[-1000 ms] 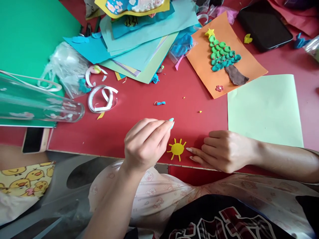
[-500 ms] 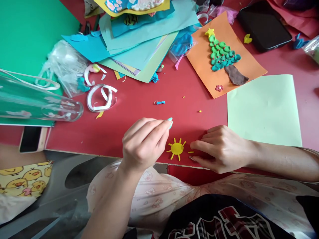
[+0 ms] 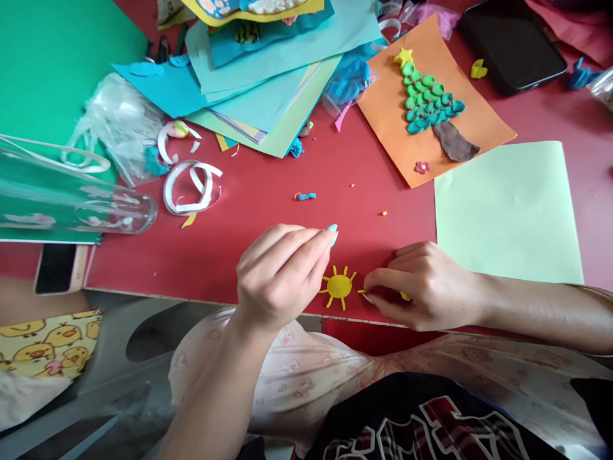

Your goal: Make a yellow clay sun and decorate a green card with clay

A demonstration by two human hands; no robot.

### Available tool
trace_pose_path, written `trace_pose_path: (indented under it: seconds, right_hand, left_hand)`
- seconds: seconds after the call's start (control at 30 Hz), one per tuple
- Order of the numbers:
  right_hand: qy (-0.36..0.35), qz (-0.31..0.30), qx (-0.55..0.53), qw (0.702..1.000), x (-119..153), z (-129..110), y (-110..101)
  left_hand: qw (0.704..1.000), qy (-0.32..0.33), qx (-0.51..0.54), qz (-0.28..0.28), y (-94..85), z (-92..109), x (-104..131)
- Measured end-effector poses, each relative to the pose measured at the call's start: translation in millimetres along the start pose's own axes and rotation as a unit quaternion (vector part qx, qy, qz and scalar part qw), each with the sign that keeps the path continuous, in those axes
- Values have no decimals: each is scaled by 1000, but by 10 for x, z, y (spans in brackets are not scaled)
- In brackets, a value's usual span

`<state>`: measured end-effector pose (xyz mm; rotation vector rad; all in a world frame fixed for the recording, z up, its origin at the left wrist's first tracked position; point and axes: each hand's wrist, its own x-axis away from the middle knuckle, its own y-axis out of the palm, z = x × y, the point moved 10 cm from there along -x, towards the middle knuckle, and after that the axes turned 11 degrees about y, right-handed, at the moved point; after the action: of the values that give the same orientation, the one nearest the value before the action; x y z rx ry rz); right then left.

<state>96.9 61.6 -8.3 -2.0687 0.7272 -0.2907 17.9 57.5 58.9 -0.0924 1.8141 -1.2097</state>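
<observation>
A yellow clay sun [image 3: 339,287] with short rays lies flat near the table's front edge, between my two hands. My right hand [image 3: 424,287] rests on the table just right of it. Its thumb and forefinger pinch a thin yellow clay strip [image 3: 362,291], whose end points toward the sun. Under that palm a bit of yellow clay [image 3: 405,296] peeks out. Raised at the sun's left, my left hand [image 3: 286,276] has its fingers pressed together in a pinch; whatever is between the tips is hidden.
Ahead lie a small blue clay piece [image 3: 305,197] and yellow crumbs. An orange card [image 3: 393,128] with a clay tree overlaps a pale green sheet [image 3: 507,217]. Paper sheets [image 3: 287,83] pile up at the back; a clear tumbler [image 3: 119,211] and white strips [image 3: 191,207] are left.
My right thumb and forefinger have closed on the yellow strip, which lay between them before. My left hand has shifted slightly right, still pinched. The sun stays in place.
</observation>
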Motion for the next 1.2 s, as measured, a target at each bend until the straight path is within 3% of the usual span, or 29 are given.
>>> trace_pose_path:
  seconds: [0.17,0.33,0.53,0.83,1.2]
  right_hand:
    - [-4,24,0,1000,-3,-24,-34]
    - [24,17,-7,1000,-9,20,-22]
    - [9,17,12,1000,-6,-14,3]
    - [61,16,-8,998,-6,33,-5]
    - [66,25,2,998,-6,41,4]
  left_hand:
    - [1000,1,6,1,7,16,-37]
    - [1000,0,23,2,12,25,-78]
    - [1000,5,14,-2,9,44,-125]
    - [1000,6,14,10,-2,34,-93]
    - [1000,13,13,6,5,37,-92]
